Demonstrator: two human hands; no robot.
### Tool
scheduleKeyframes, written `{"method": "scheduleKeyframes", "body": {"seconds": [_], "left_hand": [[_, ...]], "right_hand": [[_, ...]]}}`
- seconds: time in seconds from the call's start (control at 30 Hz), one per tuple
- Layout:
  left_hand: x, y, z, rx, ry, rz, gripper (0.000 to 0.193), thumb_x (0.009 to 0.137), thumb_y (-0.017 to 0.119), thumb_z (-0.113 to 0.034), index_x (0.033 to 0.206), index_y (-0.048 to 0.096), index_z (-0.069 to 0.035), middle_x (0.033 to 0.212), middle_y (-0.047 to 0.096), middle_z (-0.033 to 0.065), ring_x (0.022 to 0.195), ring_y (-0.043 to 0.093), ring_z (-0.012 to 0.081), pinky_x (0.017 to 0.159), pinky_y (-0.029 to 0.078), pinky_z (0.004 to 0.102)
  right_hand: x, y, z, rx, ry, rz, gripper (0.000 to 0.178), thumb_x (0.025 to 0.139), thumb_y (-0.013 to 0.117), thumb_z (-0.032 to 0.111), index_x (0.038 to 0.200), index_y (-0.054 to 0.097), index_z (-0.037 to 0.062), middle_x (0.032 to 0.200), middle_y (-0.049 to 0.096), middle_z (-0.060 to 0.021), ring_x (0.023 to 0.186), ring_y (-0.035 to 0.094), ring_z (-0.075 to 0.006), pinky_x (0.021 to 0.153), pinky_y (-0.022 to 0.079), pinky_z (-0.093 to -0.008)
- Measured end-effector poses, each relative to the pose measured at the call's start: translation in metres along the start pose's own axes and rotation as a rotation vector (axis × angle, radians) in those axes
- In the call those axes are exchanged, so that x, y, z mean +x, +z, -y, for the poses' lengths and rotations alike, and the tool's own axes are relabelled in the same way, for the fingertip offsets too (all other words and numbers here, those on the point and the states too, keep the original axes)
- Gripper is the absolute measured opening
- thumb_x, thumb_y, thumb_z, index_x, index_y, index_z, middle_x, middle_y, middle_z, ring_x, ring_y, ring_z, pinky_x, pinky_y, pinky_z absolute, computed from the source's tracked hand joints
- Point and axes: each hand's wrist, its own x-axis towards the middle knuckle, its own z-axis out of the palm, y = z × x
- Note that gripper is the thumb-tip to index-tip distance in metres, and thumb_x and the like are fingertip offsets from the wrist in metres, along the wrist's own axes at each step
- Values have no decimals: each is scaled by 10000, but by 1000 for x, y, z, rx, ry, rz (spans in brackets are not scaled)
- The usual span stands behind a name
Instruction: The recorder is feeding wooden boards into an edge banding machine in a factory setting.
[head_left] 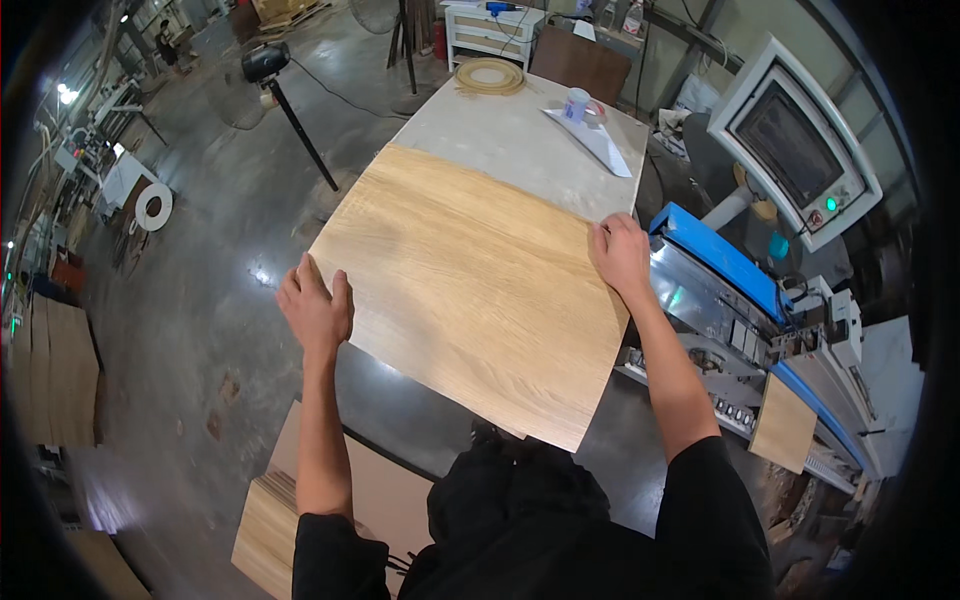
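Left hand (318, 308): fingers bent at the left edge of the wood-grain panel (470, 290); right hand (622, 255): curled at its far right corner; from here I cannot tell if either grips. Panel overlies the near part of the grey surface (480, 125); blue-covered machine (722, 262) beyond right edge. Step, I judge: positioning; next calls for 2 matched, level holds

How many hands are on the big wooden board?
2. The left hand is at the left edge of the wooden board, and the right hand is at its right edge. The board's underside is hidden.
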Motion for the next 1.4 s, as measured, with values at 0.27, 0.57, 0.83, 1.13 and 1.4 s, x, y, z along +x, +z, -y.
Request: {"method": "scheduleKeyframes", "body": {"seconds": [0.27, 0.57, 0.83, 1.13, 1.4], "left_hand": [[-11, -3, 13, 68, 160, 79, 598, 952, 658, -392, 1497, 542, -173, 1425, 463, 307, 1359, 391, 464, 1192, 236, 567], [-60, -32, -81, -277, 258, 379, 571, 957, 703, -282, 1483, 540, -134, 1370, 474, 266, 1293, 441, 433, 1119, 371, 497], [-154, -41, -179, -469, 6, 569, 648, 952, 728, -310, 1511, 489, -87, 1250, 502, 201, 1218, 478, 334, 1077, 391, 434], [-273, -48, -301, -498, 115, 620, 747, 946, 722, -175, 1584, 353, -50, 1262, 516, 207, 950, 590, 235, 872, 499, 383], [-329, -40, -367, -422, 165, 658, 772, 954, 681, -31, 1606, 267, -11, 963, 602, 150, 726, 605, 170, 697, 522, 313]], "right_hand": [[-179, -10, -9, 494, 335, -279, 670, 942, 700, 107, 1497, 365, -60, 1497, 468, -263, 1394, 463, -365, 1160, 354, -452], [-311, -107, -8, 1553, 924, -83, 344, 1043, 583, 64, 1372, 517, -11, 1327, 644, -149, 1243, 617, -223, 1040, 513, -403], [-360, -139, -80, 2012, 949, -423, 386, 1061, 555, 161, 1436, 495, 92, 1445, 571, -149, 1364, 545, -344, 1057, 504, -623], [-344, -119, -167, 2133, 942, -447, 448, 995, 610, 76, 1429, 496, 77, 1384, 614, -144, 1262, 625, -328, 1021, 542, -599], [-387, -176, -255, 2195, 845, -412, 522, 949, 640, -1, 1443, 493, 81, 1370, 628, -127, 1259, 632, -315, 1032, 544, -566]]}}
